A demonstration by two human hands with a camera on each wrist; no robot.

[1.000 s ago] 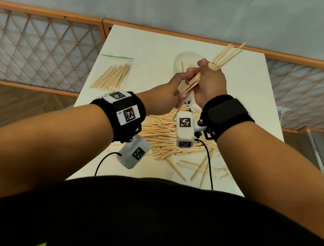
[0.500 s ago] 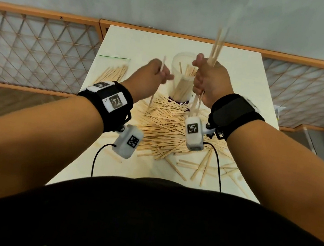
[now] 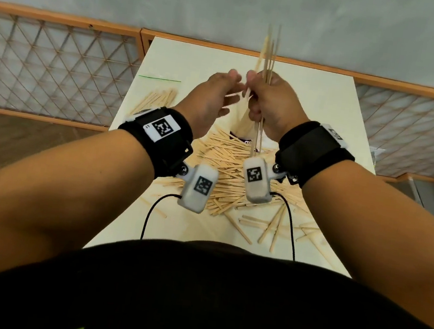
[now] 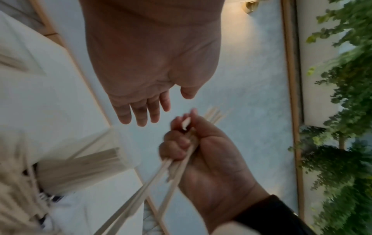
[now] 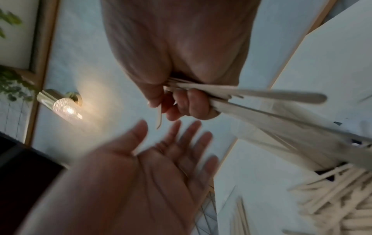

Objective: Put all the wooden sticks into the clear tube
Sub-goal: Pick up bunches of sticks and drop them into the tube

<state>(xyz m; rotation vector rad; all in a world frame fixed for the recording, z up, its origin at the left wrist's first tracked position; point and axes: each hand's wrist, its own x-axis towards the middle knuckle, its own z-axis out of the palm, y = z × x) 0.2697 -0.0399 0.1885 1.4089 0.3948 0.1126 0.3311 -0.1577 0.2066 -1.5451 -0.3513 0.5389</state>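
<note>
Gripping a bundle of sticks in a fist, the right hand sits just right of centre in the upper half of the head view, fingers curled round the bundle so that it stands nearly upright, its tops rising past the far table edge and its lower ends hanging below the fist. In the right wrist view one stick pokes out between thumb and fingers, pointing at the other palm. The left hand hovers just beside it to the left, fingers straight and spread, holding nothing; its fingertips are close to the fist without clearly touching it. Under and between the two hands stands the tube, mostly hidden in the head view; the left wrist view shows it at lower left, blurred, packed with sticks. Around the tube's base and down toward the frame centre a loose pile of sticks covers the table, with a few strays nearer the body. A smaller bunch lies apart at the table's left side, near a clear bag with a green strip. Lattice panels flank the table.
</note>
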